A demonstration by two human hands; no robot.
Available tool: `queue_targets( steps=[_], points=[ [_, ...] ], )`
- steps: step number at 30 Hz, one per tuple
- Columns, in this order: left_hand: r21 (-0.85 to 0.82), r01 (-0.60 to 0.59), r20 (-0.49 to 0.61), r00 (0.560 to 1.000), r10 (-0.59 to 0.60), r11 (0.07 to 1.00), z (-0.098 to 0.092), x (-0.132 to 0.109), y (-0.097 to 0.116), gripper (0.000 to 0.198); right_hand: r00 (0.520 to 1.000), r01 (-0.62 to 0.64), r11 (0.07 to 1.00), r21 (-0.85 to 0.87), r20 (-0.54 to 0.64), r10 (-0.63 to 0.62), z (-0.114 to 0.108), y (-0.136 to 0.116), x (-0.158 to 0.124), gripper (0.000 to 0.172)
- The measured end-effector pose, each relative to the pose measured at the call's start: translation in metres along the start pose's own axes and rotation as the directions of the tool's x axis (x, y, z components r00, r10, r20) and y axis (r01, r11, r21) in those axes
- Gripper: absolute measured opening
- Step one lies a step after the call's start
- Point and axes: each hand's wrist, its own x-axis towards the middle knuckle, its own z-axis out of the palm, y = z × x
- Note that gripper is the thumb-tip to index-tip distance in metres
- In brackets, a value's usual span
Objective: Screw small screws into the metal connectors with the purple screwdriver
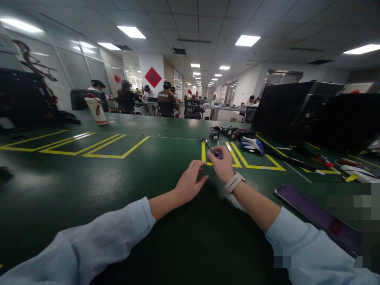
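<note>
My right hand (pixel 222 163), with a pale watch on the wrist, is closed around a small tool (pixel 208 145) with a purple grip and a metal tip that points away from me. My left hand (pixel 189 183) rests just left of it on the dark green table (pixel 89 186), fingers loosely curled and slightly apart, holding nothing that I can see. Both hands sit at the near end of a yellow-taped rectangle (pixel 246 160).
A phone with a purple screen (pixel 314 213) lies at the right. Beyond the hands lie several tools (pixel 228 132), a blue-white glove (pixel 252 144) and screwdrivers (pixel 325 161). Dark monitors (pixel 297 111) stand at right, a white cup (pixel 96 110) at far left. People sit at distant desks.
</note>
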Motion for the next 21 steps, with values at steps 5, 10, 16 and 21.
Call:
queue_targets(
  steps=[5,10,16,21],
  points=[
    [-0.009,0.104,-0.067,0.992,-0.104,0.995,-0.028,-0.025,-0.009,0.037,0.949,-0.231,0.936,0.266,0.273,0.156,0.02,-0.029,-0.058,0.018],
    [-0.026,0.13,0.146,0.981,-0.125,0.991,-0.052,-0.042,-0.01,0.034,0.848,-0.406,0.878,0.256,0.463,0.257,0.016,-0.037,-0.089,0.02],
    [0.07,0.109,0.182,0.976,-0.12,0.992,-0.058,-0.047,-0.004,0.031,0.823,-0.394,0.886,0.243,0.522,0.223,0.015,-0.035,-0.094,0.02],
    [0.211,0.014,0.199,0.978,-0.057,0.977,-0.057,-0.048,-0.005,0.027,0.808,-0.34,0.904,0.261,0.572,0.139,0.014,-0.033,-0.086,0.015]
  ],
)
